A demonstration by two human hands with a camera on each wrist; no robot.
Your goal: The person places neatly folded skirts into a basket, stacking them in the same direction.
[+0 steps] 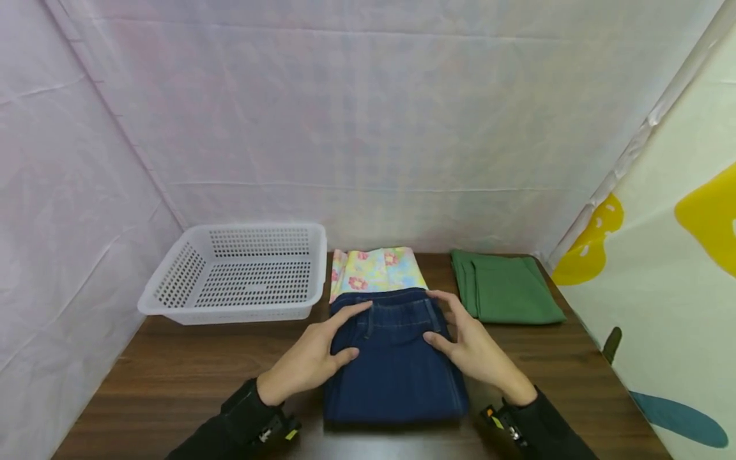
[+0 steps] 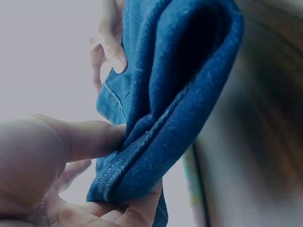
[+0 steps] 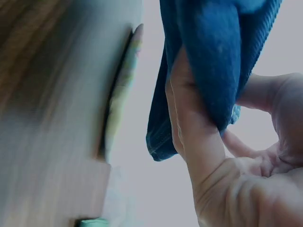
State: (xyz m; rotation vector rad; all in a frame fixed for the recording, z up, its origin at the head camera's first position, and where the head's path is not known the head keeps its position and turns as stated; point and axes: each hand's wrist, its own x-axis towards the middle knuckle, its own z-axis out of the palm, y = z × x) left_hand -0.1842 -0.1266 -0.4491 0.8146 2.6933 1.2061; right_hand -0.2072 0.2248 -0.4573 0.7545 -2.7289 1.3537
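A folded pair of dark blue jeans [image 1: 397,377] is in front of me, waistband away from me and belt loops showing. My left hand [image 1: 310,351] grips its left side, the thumb [image 2: 94,138] on the upper face and the other fingers underneath. On the opposite side my right hand [image 1: 476,345] holds the jeans in the same way, with its fingers [image 3: 194,123] in under the denim. The right wrist view shows a gap between the jeans and the table surface. Just beyond the waistband lies a folded floral cloth [image 1: 376,271], partly hidden behind the jeans.
At the back left of the wooden table [image 1: 190,364] stands a white perforated basket [image 1: 230,313] with nothing in it. A folded green cloth [image 1: 512,291] lies at the back right. White fabric [image 1: 368,128] hangs behind the table, and a patterned sheet [image 1: 661,306] hangs along the right.
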